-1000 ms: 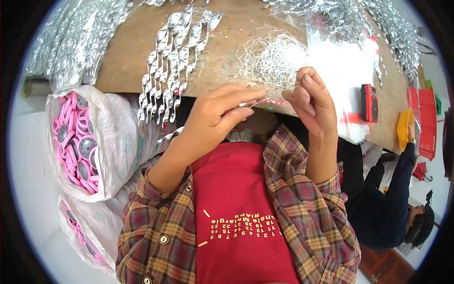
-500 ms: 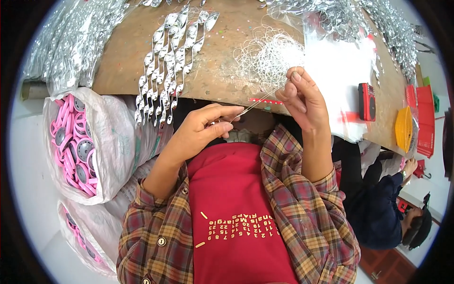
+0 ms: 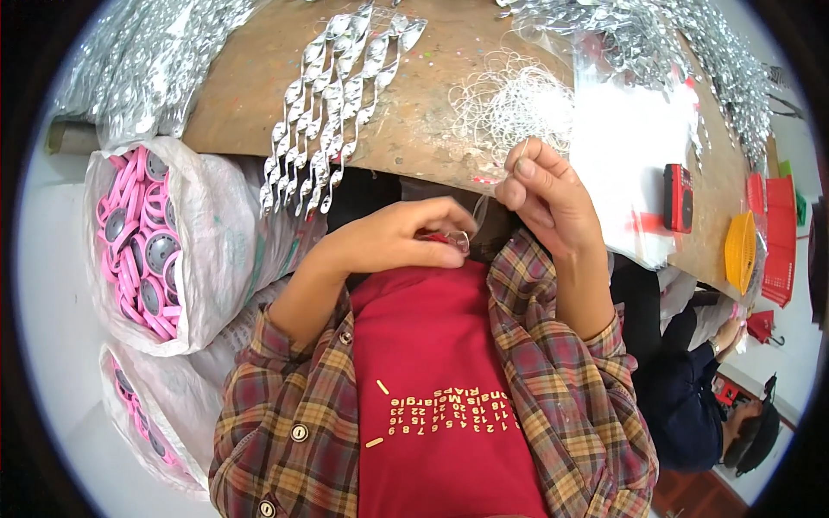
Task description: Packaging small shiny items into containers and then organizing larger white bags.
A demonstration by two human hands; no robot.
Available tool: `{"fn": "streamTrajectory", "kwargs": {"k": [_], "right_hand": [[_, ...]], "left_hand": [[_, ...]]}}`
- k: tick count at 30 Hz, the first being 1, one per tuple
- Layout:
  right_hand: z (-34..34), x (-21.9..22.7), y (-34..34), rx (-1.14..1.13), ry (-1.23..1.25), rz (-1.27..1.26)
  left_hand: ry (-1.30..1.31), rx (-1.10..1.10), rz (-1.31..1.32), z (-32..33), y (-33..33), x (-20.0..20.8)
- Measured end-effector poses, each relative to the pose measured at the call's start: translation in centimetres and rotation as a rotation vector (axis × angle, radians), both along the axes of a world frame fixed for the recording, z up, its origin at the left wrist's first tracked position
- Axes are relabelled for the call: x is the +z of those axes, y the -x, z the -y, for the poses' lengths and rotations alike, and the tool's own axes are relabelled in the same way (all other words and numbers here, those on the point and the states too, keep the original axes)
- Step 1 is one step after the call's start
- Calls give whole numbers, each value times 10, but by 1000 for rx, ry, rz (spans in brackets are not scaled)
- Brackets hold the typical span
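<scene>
My right hand (image 3: 557, 194) is raised over the table's near edge, thumb and forefinger pinched on a thin white string (image 3: 524, 148). Part of the string hangs as a pale loop between my two hands. My left hand (image 3: 393, 237) is just above my lap, lower and to the left. Its fingers curl, with the thumb apart from the forefinger, around something small and shiny (image 3: 464, 243) with red beside it; its kind I cannot make out. Behind my right hand, a tangled heap of white string (image 3: 518, 104) lies on the brown table (image 3: 410, 129).
Twisted silver strips (image 3: 332, 104) hang over the table's front edge. More silver tinsel (image 3: 147, 69) fills the far left. White plastic bags (image 3: 635, 129) and a red radio (image 3: 678, 198) lie at right, by a yellow basket (image 3: 740, 252). A sack (image 3: 211, 259) holds pink-rimmed wheels. Another person (image 3: 682, 406) sits at right.
My left hand has moved apart from the stretched string, and its fingers have spread from their pinch. The string now hangs slack. My right hand keeps its pinch. The whole view has shifted slightly.
</scene>
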State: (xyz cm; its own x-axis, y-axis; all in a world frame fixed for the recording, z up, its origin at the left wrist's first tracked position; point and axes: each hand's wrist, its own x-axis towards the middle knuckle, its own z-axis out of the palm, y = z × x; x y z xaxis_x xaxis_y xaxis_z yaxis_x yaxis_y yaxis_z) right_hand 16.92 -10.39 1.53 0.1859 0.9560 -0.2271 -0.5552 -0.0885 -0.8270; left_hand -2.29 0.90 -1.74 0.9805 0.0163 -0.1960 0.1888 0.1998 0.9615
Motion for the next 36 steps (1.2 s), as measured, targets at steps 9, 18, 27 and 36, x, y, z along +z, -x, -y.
{"fn": "streamTrajectory", "kwargs": {"k": [9,18,27,36], "right_hand": [[7,-5,-2,87,67,-21],[5,6,-1,-231,129,733],[3,20,20,-30,-209,1705],[-1,-1,24,-209,-230,1478]], "left_hand": [[21,505,57,18,-19,23],[-220,656,-35,25,-18,28],[-354,752,97,31,-24,20],[-67,769,155,29,-23,19]]}}
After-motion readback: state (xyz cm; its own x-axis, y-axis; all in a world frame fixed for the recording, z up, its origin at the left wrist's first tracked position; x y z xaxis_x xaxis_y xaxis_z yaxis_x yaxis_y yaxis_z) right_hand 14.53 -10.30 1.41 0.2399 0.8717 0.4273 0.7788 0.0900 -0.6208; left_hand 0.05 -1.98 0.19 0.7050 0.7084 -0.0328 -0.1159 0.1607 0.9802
